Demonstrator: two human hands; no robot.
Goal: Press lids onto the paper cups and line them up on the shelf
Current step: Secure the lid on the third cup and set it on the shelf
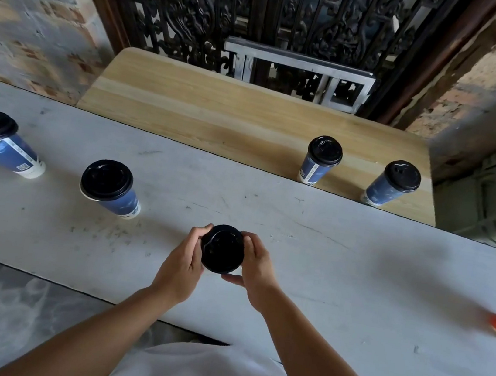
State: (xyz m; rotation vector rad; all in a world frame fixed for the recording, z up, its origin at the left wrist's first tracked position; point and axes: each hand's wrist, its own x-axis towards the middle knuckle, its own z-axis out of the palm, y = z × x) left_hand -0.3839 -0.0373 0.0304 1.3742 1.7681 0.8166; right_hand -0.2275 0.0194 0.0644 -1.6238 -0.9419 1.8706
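Pressing black lid (222,249) onto cup on grey counter (356,267); left hand (180,261) and right hand (256,268) clasp its rim. Next, probably: carry to wooden shelf (218,120) beside two lidded cups (322,160).

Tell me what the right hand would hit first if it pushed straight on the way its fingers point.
The right hand points up-left, so it is already against the black lid it grips with the left hand. Beyond that, probably the lidded cup; depth is unclear.

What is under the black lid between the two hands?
The lid, held by the left hand and right hand, covers everything below. A cup is probably there, but it is hidden.
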